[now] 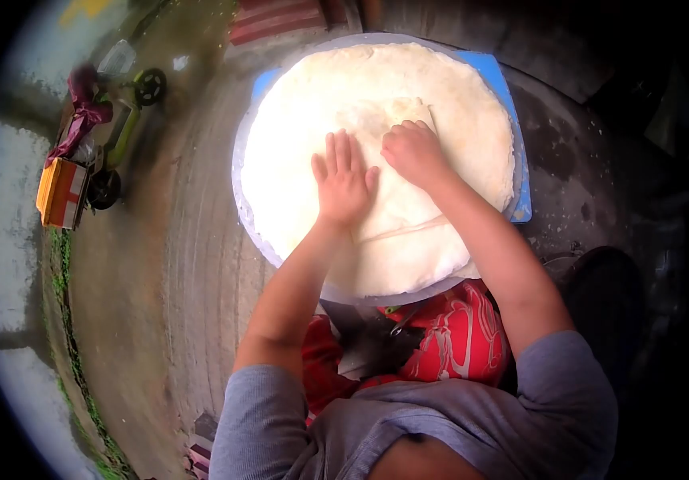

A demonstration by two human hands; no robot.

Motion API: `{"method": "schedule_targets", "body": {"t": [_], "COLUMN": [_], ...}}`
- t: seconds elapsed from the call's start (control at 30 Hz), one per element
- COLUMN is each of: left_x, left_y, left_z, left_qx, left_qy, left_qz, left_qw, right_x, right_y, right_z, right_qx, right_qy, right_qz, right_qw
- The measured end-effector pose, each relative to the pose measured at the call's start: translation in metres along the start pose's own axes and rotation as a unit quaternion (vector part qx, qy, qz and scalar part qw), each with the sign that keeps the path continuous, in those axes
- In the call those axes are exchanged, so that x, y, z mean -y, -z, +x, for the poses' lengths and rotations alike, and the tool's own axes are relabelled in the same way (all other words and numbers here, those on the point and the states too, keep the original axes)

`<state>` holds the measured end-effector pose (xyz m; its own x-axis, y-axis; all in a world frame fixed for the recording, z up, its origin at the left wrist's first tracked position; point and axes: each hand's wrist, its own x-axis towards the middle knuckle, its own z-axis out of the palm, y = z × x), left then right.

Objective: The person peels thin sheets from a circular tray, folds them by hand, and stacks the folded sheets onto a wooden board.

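A wide, pale sheet that looks like dough (296, 104) covers most of a round board (242, 204). My left hand (344, 186) lies flat on the sheet near its middle, fingers apart and pointing away from me. To its right, my right hand (413, 150) has its fingers curled at the edge of a flat, pale piece (412, 109) on the sheet. What its fingers pinch, if anything, is hidden. A fold or seam crosses the sheet below my hands.
Blue corners (520, 180) show under the round board. A green scooter (124, 128) and an orange box (63, 194) are on the ground at the left. My red-clad legs (460, 336) are beneath the board's near edge. A dark round object (604, 300) sits at the right.
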<state>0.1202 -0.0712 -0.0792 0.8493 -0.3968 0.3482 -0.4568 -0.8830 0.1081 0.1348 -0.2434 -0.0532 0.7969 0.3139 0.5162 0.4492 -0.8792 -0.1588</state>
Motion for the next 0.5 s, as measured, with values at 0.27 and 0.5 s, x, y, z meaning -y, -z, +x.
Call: {"method": "schedule_targets", "body": {"t": [0.27, 0.5], "left_x": [0.0, 0.02], "left_y": [0.004, 0.008], "left_z": [0.003, 0.042], "left_qx": [0.007, 0.043], "left_qy": [0.015, 0.027], "left_qz": [0.024, 0.007], "left_qw": [1.0, 0.999], "right_x": [-0.006, 0.012], "right_y": [0.006, 0.017], "right_z": [0.004, 0.001], "right_qx": [0.023, -0.055], "right_qy": [-0.263, -0.187], "right_qz": [0.12, 0.059], "right_qw": [0.957, 0.979]}}
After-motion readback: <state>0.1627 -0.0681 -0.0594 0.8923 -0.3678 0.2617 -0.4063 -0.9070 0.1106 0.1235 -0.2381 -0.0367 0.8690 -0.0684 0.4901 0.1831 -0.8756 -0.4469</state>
